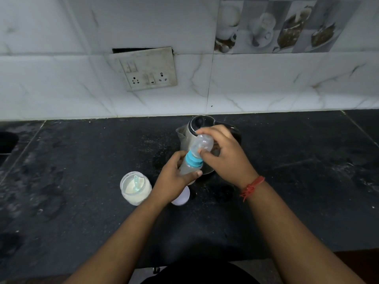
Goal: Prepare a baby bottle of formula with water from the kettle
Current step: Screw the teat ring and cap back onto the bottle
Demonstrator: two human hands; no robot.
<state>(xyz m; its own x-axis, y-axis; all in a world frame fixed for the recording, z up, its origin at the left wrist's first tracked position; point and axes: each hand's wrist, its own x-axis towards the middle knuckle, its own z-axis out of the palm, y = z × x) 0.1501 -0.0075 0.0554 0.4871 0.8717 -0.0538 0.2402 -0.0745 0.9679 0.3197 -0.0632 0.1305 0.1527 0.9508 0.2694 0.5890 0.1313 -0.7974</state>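
Observation:
A clear baby bottle [187, 166] with a blue collar [191, 158] is held tilted above the black counter. My left hand [174, 179] grips its body from below. My right hand [223, 154] is closed around the clear dome cap [203, 143] at its top. Behind the hands stands a steel kettle [185, 134] with a black lid, partly hidden. An open jar of white formula powder [135, 188] with a pale blue scoop [136, 182] inside stands to the left. A white lid [181, 196] lies flat beside my left wrist.
The black stone counter [82, 171] is dusted with powder. A tiled wall with a switch and socket plate [148, 69] rises behind. A dark sink opening [7, 141] shows at the far left. The counter's front edge [307, 254] runs near my body.

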